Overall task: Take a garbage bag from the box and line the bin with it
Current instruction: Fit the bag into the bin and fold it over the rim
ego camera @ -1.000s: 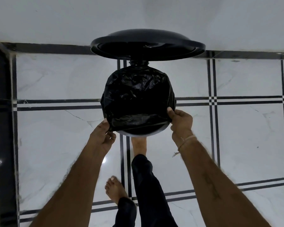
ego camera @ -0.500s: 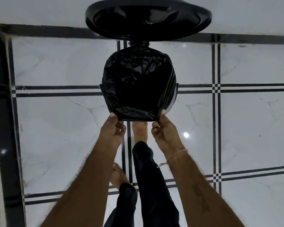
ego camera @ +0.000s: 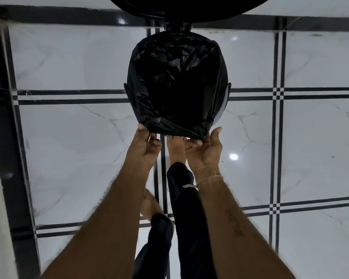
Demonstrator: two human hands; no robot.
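Note:
A black garbage bag (ego camera: 177,81) is draped over the mouth of a round pedal bin, whose pale wall (ego camera: 224,105) shows only as a sliver on the right. The bin's black lid (ego camera: 181,7) stands raised at the top of the head view. My left hand (ego camera: 145,150) pinches the bag's hem at the near left of the rim. My right hand (ego camera: 206,148) grips the hem at the near right. A bare foot (ego camera: 176,148) lies between my hands at the bin's base, toes under the bag's edge. The box of bags is not in view.
The floor (ego camera: 310,137) is glossy white marble tile with black double-line borders. A dark skirting and pale wall run along the left edge (ego camera: 0,158). My other bare foot (ego camera: 149,202) and dark trouser legs stand just behind the bin.
My hands have moved from the sides of the rim to its near edge and drawn closer together, pulling the bag's hem down. The view has dipped, cropping the lid.

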